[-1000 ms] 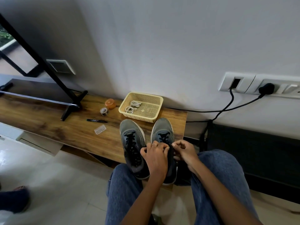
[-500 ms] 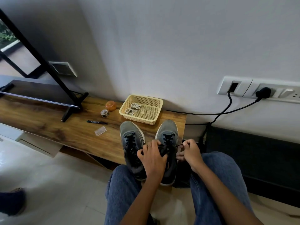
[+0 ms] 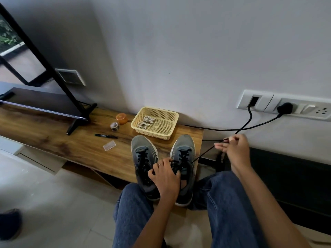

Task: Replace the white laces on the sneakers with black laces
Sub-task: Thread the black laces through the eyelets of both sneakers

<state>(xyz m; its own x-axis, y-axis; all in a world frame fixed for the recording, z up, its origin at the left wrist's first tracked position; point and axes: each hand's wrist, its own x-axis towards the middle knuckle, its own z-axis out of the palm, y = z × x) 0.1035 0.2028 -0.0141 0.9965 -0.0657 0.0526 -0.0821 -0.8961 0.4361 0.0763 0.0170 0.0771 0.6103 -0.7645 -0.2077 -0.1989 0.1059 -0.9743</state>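
Item: right sneaker (image 3: 182, 158), grey, on the near end of the wooden desk (image 3: 53, 140), toe to the wall. My left hand (image 3: 165, 178) rests on its tongue, fingers curled into the black lacing there.

Item: black lace (image 3: 204, 154), one free length, running taut from the right sneaker's eyelets up and to the right. My right hand (image 3: 232, 149) is raised beside the desk end, fingers pinched together on the lace's far end.

Item: left sneaker (image 3: 143, 158), just beside its pair, black lacing showing down its front.

Item: cream mesh basket (image 3: 172, 133), behind the sneakers against the wall, holding two coiled white laces (image 3: 146, 121).

Item: black marker (image 3: 105, 135), lying flat left of the sneakers; small clear packet (image 3: 109, 145) near it.

Item: orange lidded pot (image 3: 121, 118) and a small tape roll (image 3: 114, 126), left of the basket.

Item: black stand foot (image 3: 78, 120), on the desk's left part.

Item: wall socket strip (image 3: 286, 106), with two black cables plugged in.

My knees, in blue jeans (image 3: 132, 212), sit below the desk edge.
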